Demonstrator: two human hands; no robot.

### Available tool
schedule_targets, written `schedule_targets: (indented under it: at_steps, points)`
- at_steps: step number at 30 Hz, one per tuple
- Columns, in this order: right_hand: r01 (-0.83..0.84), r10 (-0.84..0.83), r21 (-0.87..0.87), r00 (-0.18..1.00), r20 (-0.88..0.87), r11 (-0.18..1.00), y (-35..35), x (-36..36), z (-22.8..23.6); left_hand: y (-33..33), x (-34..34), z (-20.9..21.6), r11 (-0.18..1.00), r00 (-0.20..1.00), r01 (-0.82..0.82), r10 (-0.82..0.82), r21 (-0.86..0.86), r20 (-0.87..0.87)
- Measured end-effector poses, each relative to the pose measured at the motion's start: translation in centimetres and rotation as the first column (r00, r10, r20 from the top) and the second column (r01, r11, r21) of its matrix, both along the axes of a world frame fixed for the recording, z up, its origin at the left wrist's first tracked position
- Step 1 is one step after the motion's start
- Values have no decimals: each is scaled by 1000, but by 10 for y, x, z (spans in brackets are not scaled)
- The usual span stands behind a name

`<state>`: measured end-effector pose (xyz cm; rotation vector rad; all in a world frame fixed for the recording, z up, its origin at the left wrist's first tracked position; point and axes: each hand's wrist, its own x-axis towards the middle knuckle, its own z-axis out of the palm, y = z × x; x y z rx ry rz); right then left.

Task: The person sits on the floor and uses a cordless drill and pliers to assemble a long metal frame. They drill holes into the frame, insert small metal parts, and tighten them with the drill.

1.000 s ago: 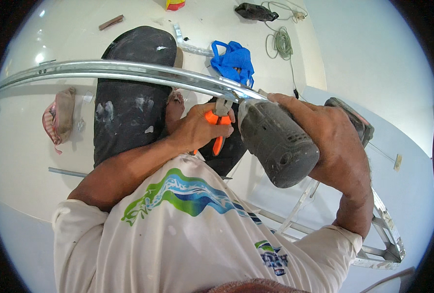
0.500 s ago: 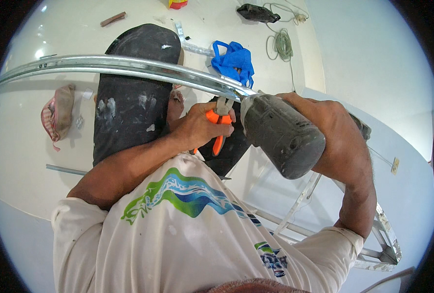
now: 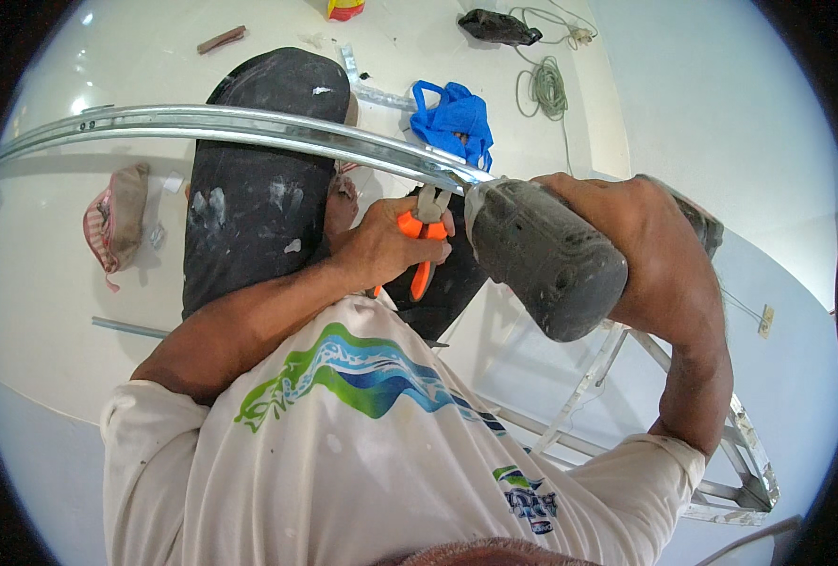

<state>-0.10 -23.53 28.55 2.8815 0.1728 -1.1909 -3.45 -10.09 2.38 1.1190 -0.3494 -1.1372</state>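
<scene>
- Head view, far left: metal channel [image 3: 268, 127] starts here, curving (fisheye) across above a dark trouser leg [image 3: 249, 203] to the tools mid-frame.
- Left, floor: pink-striped pouch [image 3: 114, 222], lying slack, mouth seems part open; contents can't be made out. Small clear scraps [image 3: 158, 235] just beside it. Thin metal strip [image 3: 128, 327] nearer the person.
- Upper left: brown stick-like piece [image 3: 222, 39] on the floor.
- Top, left of centre: yellow-and-red packet [image 3: 345, 8], cut by the frame edge; inside not visible.
- Centre: left hand [image 3: 391, 241] closed round orange-handled pliers [image 3: 432, 230]; pliers' head up at the channel's near edge, bite unclear.
- Just beyond the channel: blue cloth bag [image 3: 454, 123], handles loose; something brownish shows at its opening, can't tell what.
- Right of centre: dusty dark drill [image 3: 551, 259], nose at the channel's right part; tip contact too small to tell.
- Top right: black bundle [image 3: 499, 26], contents hidden; coiled cable [image 3: 546, 90] near it.
- Right: right hand [image 3: 655, 245] wrapped round the drill; fingers mostly hidden.
- Lower right: metal ladder [image 3: 757, 495] behind the arm.
</scene>
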Motion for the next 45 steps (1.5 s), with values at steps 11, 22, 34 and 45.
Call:
schedule_targets:
  at_steps: [11, 22, 34, 45]
  points:
    - [-270, 279, -88, 953, 115, 959, -2, 0, 6, -3, -7, -14, 990, 992, -57, 42, -128, -117]
    - [402, -448, 219, 663, 599, 889, -1, -77, 30, -6, -21, -40, 998, 965, 9, -24, -58, -263]
    - [444, -798, 881, -466, 383, 164, -55, -324, -141, -24, -34, 2, 952, 965, 218, -243, 216, 99]
    - [881, -887, 421, -356, 293, -214, -69, -461, -503, -105, -108, 41, 761, 533, 607, -603, 228, 593]
